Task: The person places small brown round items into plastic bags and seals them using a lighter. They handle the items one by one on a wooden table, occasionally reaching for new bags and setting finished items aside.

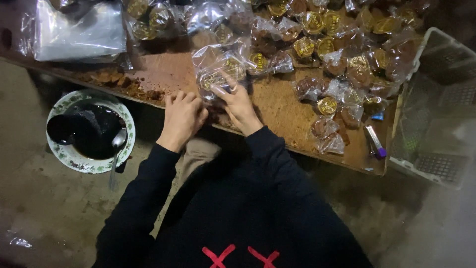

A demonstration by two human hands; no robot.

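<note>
Both my hands rest at the near edge of a low wooden board (277, 106). My left hand (182, 118) is curled, knuckles up, beside a clear plastic bag (218, 69) with a round gold-labelled brown item inside. My right hand (239, 101) grips the lower edge of that bag, fingers pinching the plastic. Whether the left hand also holds the bag is hidden by its knuckles. Black sleeves cover both arms.
Several clear bags of gold-labelled brown sweets (322, 44) cover the board's far side. A stack of empty plastic bags (79, 30) lies at the far left. A patterned bowl (74, 156) with dark contents and a spoon (117, 149) sits on the floor. A white crate (436, 109) stands right, near a purple lighter (375, 142).
</note>
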